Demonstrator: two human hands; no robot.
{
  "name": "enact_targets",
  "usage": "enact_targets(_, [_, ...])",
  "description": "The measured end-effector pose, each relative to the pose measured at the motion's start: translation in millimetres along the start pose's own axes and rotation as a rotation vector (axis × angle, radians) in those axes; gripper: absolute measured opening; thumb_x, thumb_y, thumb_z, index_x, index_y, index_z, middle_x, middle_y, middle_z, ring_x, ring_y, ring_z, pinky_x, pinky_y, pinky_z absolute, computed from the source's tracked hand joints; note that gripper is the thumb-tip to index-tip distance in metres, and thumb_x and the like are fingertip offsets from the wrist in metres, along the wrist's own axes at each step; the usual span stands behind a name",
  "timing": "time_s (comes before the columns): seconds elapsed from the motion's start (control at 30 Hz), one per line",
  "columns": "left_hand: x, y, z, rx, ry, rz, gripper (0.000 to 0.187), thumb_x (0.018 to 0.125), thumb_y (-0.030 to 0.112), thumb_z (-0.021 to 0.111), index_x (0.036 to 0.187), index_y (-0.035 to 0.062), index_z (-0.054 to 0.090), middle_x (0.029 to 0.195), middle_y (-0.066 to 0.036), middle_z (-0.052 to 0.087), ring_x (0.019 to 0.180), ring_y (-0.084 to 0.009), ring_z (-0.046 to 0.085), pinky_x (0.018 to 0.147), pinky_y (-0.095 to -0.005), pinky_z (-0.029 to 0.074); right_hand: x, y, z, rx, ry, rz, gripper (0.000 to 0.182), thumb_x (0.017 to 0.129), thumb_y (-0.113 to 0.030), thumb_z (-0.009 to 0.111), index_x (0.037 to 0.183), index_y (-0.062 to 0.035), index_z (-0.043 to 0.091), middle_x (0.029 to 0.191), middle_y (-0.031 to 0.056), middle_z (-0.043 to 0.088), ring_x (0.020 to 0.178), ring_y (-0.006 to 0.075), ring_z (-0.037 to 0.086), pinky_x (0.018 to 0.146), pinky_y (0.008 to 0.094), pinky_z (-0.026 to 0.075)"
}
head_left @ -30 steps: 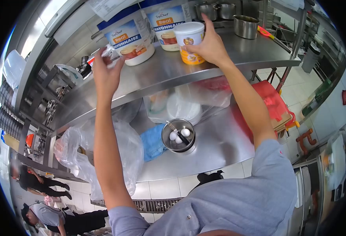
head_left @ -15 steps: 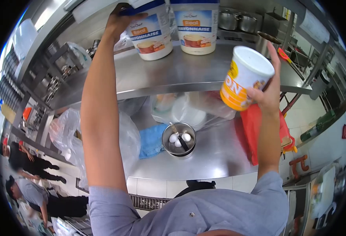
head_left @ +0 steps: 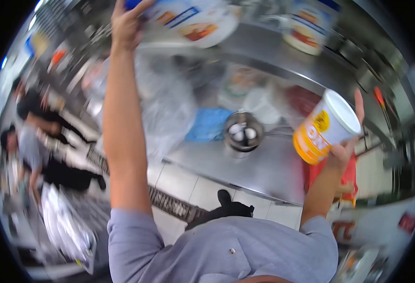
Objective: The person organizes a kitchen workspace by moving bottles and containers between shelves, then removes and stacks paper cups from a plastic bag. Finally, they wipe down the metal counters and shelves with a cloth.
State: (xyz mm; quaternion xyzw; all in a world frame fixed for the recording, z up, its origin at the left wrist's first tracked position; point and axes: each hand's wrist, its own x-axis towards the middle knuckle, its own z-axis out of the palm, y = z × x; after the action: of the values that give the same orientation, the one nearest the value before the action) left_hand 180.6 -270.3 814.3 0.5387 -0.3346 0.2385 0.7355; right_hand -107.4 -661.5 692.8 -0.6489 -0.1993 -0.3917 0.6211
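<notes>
My left hand (head_left: 127,23) grips a mayonnaise tub (head_left: 195,21) by its blue lid, at the top edge of the view. This tub is tilted and blurred, and its base appears to be off the steel shelf. A second mayonnaise tub (head_left: 309,28) stands on the shelf to the right. My right hand (head_left: 344,151) is wrapped round a yellow and white tub (head_left: 321,134) with a white lid. Its label shows the letters "ON", and it leans to the right in front of the shelf. Part of that hand is hidden behind it.
Below the shelf (head_left: 283,70), a metal pot (head_left: 239,150) with several eggs stands on the steel counter (head_left: 278,167). Beside it lie a blue cloth (head_left: 210,125) and plastic bags (head_left: 162,104). A red bag (head_left: 351,174) is at right. Two people (head_left: 35,151) are at left.
The view has turned, so the counter sits differently. My left hand has moved the mayonnaise tub leftward, away from the second one, and tilted it. The yellow and white tub stays in my right hand.
</notes>
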Motion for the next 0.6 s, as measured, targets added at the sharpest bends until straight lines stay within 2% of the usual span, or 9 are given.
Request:
enact_targets(0.07, [-36,37,-42,0.127,-0.072,0.026,0.043,0.072,0.011,0.083,0.108,0.0068,0.060,0.112,-0.006,0.060,0.104,-0.0174,0.058,0.084,-0.0332,0.051,-16,3,29,-0.005,-0.048,0.055,0.120,0.060,-0.043,0.082,0.148,0.0051,0.016,0.129,0.0214,0.053,0.110,0.0269,0.061,0.097,0.0358,0.047])
enact_targets(0.1, [-79,80,-27,0.422,0.069,0.156,0.047,0.071,0.018,0.082,0.110,0.0082,0.059,0.104,-0.010,0.064,0.098,-0.0201,0.060,0.085,-0.0310,0.049,-30,13,38,0.056,-0.139,0.105,0.120,0.060,-0.044,0.082,0.148,0.0052,0.017,0.129,0.0226,0.053,0.111,0.0284,0.060,0.096,0.0371,0.048])
enact_targets(0.13, [-103,88,-51,0.510,0.149,0.236,0.056,0.058,0.011,0.090,0.103,0.0111,0.058,0.100,-0.004,0.059,0.091,-0.0141,0.055,0.077,-0.0260,0.047,-46,24,50,0.090,-0.241,0.157,0.121,0.060,-0.046,0.083,0.148,0.0053,0.017,0.130,0.0227,0.051,0.113,0.0292,0.059,0.098,0.0386,0.046])
enact_targets(0.17, [-143,116,-61,0.772,0.226,0.188,0.058,0.060,0.018,0.091,0.106,0.0120,0.057,0.104,-0.004,0.058,0.091,-0.0156,0.055,0.078,-0.0288,0.047,-62,35,63,0.118,-0.342,0.211,0.122,0.059,-0.048,0.083,0.147,0.0054,0.018,0.131,0.0227,0.050,0.116,0.0299,0.057,0.099,0.0402,0.045])
enact_targets(0.2, [-174,128,-88,0.736,0.103,0.301,0.059,0.059,0.017,0.092,0.106,0.0130,0.057,0.110,-0.004,0.056,0.101,-0.0153,0.051,0.084,-0.0308,0.045,-80,47,81,0.119,-0.372,0.237,0.124,0.058,-0.052,0.083,0.146,0.0061,0.020,0.137,0.0217,0.044,0.119,0.0296,0.054,0.102,0.0406,0.042])
enact_targets(0.27, [-262,163,-111,1.007,0.139,0.238,0.067,0.049,0.021,0.095,0.104,0.0075,0.059,0.129,-0.012,0.051,0.111,-0.0204,0.055,0.092,-0.0346,0.048,-119,74,109,0.137,-0.551,0.396,0.122,0.054,-0.053,0.085,0.144,0.0062,0.026,0.138,0.0189,0.043,0.121,0.0278,0.053,0.103,0.0398,0.041])
enact_targets(0.33, [-344,187,-130,1.083,0.154,0.080,0.065,0.046,0.024,0.096,0.097,0.0076,0.060,0.137,-0.022,0.040,0.122,-0.0332,0.048,0.097,-0.0429,0.045,-162,75,156,0.247,-0.679,0.712,0.118,0.053,-0.043,0.088,0.143,0.0047,0.028,0.130,0.0169,0.049,0.120,0.0263,0.053,0.103,0.0394,0.041])
enact_targets(0.4, [-426,201,-147,1.238,0.234,-0.156,0.059,0.046,0.026,0.095,0.090,0.0082,0.060,0.139,-0.026,0.037,0.128,-0.0424,0.043,0.102,-0.0510,0.041,-211,95,193,0.213,-0.833,0.813,0.114,0.055,-0.036,0.088,0.144,0.0015,0.029,0.127,0.0143,0.051,0.118,0.0236,0.052,0.103,0.0374,0.040])
enact_targets(0.6, [-634,165,-186,1.464,0.392,-0.615,0.051,0.051,0.019,0.092,0.086,0.0087,0.056,0.143,-0.027,0.033,0.129,-0.0462,0.040,0.102,-0.0526,0.038,-383,202,258,0.250,-1.011,1.114,0.106,0.058,-0.015,0.084,0.146,-0.0034,0.027,0.129,0.0111,0.048,0.124,0.0213,0.045,0.106,0.0351,0.033])
